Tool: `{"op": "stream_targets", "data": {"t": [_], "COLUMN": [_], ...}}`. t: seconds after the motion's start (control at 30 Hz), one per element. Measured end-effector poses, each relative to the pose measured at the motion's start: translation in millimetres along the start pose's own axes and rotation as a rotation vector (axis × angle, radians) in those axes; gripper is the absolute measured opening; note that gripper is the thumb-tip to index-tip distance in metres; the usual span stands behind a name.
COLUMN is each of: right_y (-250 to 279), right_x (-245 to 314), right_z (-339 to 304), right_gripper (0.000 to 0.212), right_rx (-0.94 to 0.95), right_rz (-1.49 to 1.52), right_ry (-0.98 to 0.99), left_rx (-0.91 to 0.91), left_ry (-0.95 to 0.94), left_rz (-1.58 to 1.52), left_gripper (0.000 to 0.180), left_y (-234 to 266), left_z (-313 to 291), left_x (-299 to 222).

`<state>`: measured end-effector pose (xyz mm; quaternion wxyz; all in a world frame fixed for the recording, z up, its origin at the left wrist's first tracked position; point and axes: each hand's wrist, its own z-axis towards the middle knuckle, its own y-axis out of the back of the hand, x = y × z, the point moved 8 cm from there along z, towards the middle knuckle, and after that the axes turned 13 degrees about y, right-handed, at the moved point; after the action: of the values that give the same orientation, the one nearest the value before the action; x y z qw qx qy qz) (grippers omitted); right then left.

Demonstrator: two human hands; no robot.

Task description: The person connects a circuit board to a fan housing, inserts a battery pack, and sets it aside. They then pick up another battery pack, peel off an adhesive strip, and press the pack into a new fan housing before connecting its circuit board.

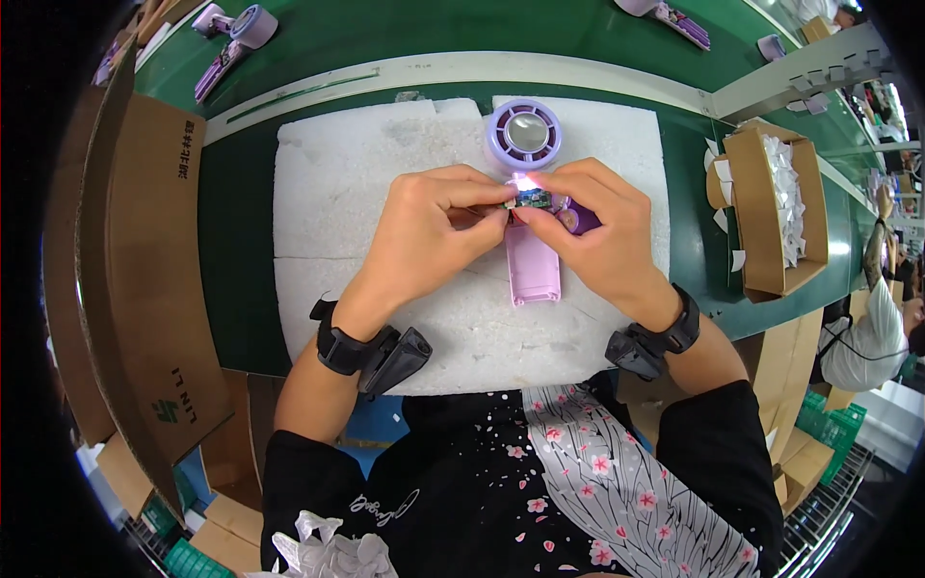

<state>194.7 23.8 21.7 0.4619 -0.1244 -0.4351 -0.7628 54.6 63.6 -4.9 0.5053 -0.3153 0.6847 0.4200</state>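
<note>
A small green circuit board [533,198] with a bright light on it is pinched between the fingertips of my left hand [424,226] and my right hand [607,226]. It sits over the upper part of an opened pink-lilac handle shell [534,265], whose hollow inside faces up. Beyond it lies the round purple fan head [526,133] with a silvery centre, in line with the handle. A dark purple cylinder [578,218], seemingly a battery, rests beside the board under my right fingers. Bits of red show by the fingertips; the fingers hide the details.
White foam sheets [356,193] lie under the work on a green table. An open cardboard box [771,212] of clear plastic pieces stands at right, a tall carton [145,270] at left. Purple handheld fans [252,29] lie beyond the pale rail [462,64]. Another person [872,332] sits far right.
</note>
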Motion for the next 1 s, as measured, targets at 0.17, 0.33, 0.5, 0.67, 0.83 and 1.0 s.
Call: {"op": "stream_targets", "data": {"t": [0.17,0.33,0.5,0.67,0.83,1.0], "right_y": [4,0,0,0,3,4], "right_x": [-1,-2,2,6,5,7], "right_z": [1,-1,0,0,1,3], "right_gripper": [0.025,0.021,0.021,0.020,0.019,0.018], "right_rx": [0.037,0.090,0.084,0.098,0.080,0.078], "right_rz": [-0.003,-0.015,-0.042,-0.080,-0.082,-0.082], "right_ry": [-0.085,-0.109,-0.109,-0.065,-0.034,-0.026], "left_rx": [0.072,0.186,0.210,0.273,0.256,0.257], "left_ry": [0.079,0.181,0.195,0.223,0.241,0.222], "left_rz": [-0.110,-0.090,-0.161,-0.115,-0.111,-0.114], "left_gripper": [0.021,0.025,0.032,0.034,0.033,0.033], "left_y": [-4,-11,-14,-16,-15,-16], "left_z": [4,4,3,2,3,3], "left_x": [7,9,11,9,8,6]}}
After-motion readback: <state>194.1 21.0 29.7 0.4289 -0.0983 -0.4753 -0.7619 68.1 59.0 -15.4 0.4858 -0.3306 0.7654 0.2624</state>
